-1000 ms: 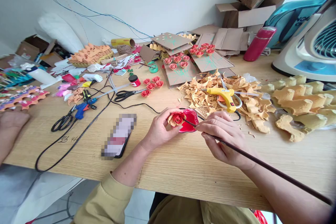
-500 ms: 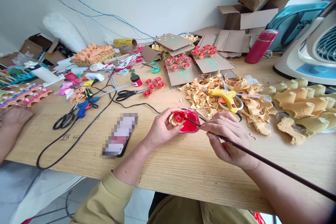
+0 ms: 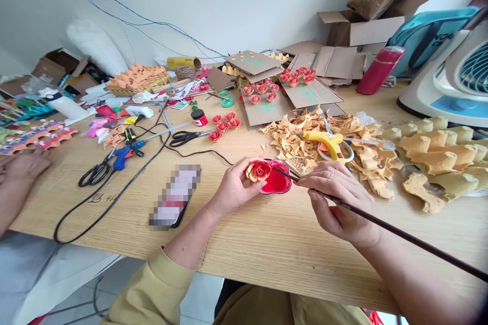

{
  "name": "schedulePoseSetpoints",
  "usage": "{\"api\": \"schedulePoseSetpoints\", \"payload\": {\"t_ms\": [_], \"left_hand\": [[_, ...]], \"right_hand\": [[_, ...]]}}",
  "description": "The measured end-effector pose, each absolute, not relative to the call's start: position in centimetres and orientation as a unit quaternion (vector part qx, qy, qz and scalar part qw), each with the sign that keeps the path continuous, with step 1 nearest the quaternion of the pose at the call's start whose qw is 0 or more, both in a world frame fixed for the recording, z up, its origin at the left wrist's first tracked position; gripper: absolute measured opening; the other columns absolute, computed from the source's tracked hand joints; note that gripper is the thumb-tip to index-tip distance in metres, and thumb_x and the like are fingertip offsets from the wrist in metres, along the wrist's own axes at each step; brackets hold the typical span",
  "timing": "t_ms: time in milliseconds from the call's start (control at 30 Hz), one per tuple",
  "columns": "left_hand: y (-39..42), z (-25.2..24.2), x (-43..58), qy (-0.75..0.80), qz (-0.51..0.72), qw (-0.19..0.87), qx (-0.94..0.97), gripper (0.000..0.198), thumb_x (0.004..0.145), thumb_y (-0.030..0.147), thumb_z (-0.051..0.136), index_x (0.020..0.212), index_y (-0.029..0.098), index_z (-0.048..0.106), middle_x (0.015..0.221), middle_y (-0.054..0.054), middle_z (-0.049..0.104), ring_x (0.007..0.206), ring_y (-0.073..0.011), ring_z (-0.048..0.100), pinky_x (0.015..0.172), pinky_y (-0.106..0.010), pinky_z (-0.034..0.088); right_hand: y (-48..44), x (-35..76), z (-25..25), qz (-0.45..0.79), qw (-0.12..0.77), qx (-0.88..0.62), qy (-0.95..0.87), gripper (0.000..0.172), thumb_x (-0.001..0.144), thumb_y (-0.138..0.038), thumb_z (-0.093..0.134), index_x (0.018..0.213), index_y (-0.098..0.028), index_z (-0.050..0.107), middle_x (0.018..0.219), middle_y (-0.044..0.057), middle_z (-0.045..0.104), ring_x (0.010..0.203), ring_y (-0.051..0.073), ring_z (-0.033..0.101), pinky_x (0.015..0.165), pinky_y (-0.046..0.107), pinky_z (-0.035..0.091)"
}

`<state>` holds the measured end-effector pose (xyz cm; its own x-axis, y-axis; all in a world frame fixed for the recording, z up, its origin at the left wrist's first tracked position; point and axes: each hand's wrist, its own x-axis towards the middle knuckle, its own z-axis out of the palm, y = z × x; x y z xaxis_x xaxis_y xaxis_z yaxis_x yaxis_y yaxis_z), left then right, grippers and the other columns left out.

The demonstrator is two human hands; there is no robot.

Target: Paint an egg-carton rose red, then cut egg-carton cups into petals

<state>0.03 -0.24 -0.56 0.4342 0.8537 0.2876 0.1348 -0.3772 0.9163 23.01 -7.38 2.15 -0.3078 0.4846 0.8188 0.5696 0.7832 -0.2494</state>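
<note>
1. Gripping a partly reddened paper-pulp flower point(image 3: 258, 170), the left hand point(image 3: 233, 188) pinches it between thumb and fingers above the wooden table point(image 3: 236, 249), face upward.
2. The right hand point(image 3: 339, 200) is closed around a long dark brush point(image 3: 412, 238), whose handle slants down toward the lower right.
3. The brush tip lies beside the flower's right edge, over the red-lined dish point(image 3: 282, 166); contact with a petal cannot be made out with certainty at this scale.
4. Beyond the left hand, red flowers point(image 3: 223, 126) cluster beside black-handled scissors point(image 3: 183, 138) and a paint jar point(image 3: 199, 118).
5. Beyond the dish, a yellow glue gun point(image 3: 324, 137) rests on tan scraps point(image 3: 285, 139).
</note>
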Motion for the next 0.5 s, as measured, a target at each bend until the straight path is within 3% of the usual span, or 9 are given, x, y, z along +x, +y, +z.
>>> {"api": "schedulePoseSetpoints", "payload": {"t_ms": [200,367,500], "left_hand": [[-0.25,-0.61,-0.01,0.345,0.403,0.431,0.73,0.038,0.077,0.019,0.073,0.115,0.015,0.064,0.122,-0.012,0.07,0.116,-0.0238,0.067,0.098,-0.032,0.054],[-0.06,-0.82,-0.03,0.352,0.407,0.442,0.718,0.039,0.077,0.019,0.073,0.114,0.014,0.064,0.123,-0.013,0.07,0.115,-0.0242,0.067,0.098,-0.033,0.054],[-0.04,-0.85,0.01,0.35,0.411,0.451,0.711,0.039,0.076,0.02,0.074,0.114,0.015,0.064,0.124,-0.013,0.069,0.115,-0.0242,0.067,0.099,-0.033,0.053]], "right_hand": [[-7.33,22.8,2.15,-0.043,0.474,-0.326,-0.817,0.031,0.09,-0.007,0.056,0.118,-0.02,0.06,0.09,0.006,0.074,0.074,0.018,0.067,0.077,0.038,0.052],[-7.43,22.79,2.25,-0.042,0.48,-0.336,-0.809,0.027,0.089,-0.005,0.057,0.112,-0.019,0.06,0.083,0.006,0.071,0.071,0.018,0.064,0.077,0.038,0.052],[-7.41,22.8,2.05,-0.035,0.483,-0.331,-0.81,0.027,0.088,-0.005,0.059,0.113,-0.017,0.061,0.088,0.008,0.072,0.075,0.019,0.066,0.078,0.039,0.052]]}}
